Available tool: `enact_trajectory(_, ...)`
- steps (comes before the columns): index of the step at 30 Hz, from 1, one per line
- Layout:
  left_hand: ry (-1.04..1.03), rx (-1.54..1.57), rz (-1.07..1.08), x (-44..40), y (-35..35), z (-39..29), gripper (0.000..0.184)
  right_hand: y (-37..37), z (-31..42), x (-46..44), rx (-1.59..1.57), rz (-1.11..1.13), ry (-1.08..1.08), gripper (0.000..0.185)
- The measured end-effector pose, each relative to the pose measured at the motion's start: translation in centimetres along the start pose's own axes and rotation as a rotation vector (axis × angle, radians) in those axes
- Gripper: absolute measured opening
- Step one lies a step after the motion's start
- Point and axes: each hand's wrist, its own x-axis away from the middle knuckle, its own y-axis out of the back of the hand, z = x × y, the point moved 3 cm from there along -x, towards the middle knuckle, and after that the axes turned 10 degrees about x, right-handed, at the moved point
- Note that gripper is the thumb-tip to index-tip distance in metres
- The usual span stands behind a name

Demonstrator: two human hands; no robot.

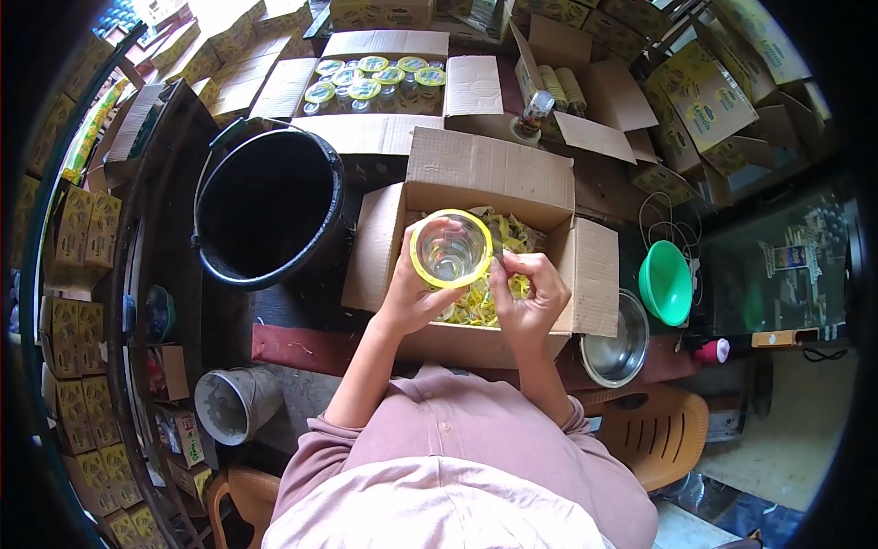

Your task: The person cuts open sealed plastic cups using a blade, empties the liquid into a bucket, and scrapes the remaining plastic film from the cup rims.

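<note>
My left hand [413, 291] is wrapped around a clear jar [450, 249] with a bright yellow rim, its round top facing me. My right hand [530, 291] is closed in a pinch at the jar's right edge, thumb and forefinger together close to the yellow rim. Whatever lies between those fingertips is too small to make out. Both hands are above an open cardboard box [489, 163] that holds a heap of crumpled yellow and clear wrappers [477, 309]. Part of the heap is hidden behind the jar and hands.
A black bucket [208, 261] stands left of the box. Behind is a carton [384, 134] of yellow-lidded jars. A glass jar [532, 116] stands beside another open carton [604, 87]. To the right are a green bowl [665, 284] and a steel bowl [637, 352].
</note>
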Motion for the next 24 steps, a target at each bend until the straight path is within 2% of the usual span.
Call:
enact_trajectory(11,-0.036,-0.074,-0.091,0.4,-1.3,0.0,0.069,-0.3,0.5,1.0,0.059,-0.056,0.023,0.016)
enact_trajectory(18,-0.070,-0.244,0.031,0.5,-1.6,-1.4,0.068,-0.1,-0.7,0.5,0.010,-0.055,-0.017,0.015)
enact_trajectory(21,-0.013,-0.019,0.009,0.5,-1.6,-0.5,0.066,0.2,-0.7,0.6,-0.014,-0.056,-0.060,0.014)
enact_trajectory(24,-0.036,-0.060,0.015,0.2,-1.5,-0.9,0.065,0.4,0.1,0.9,-0.022,-0.047,-0.066,0.014)
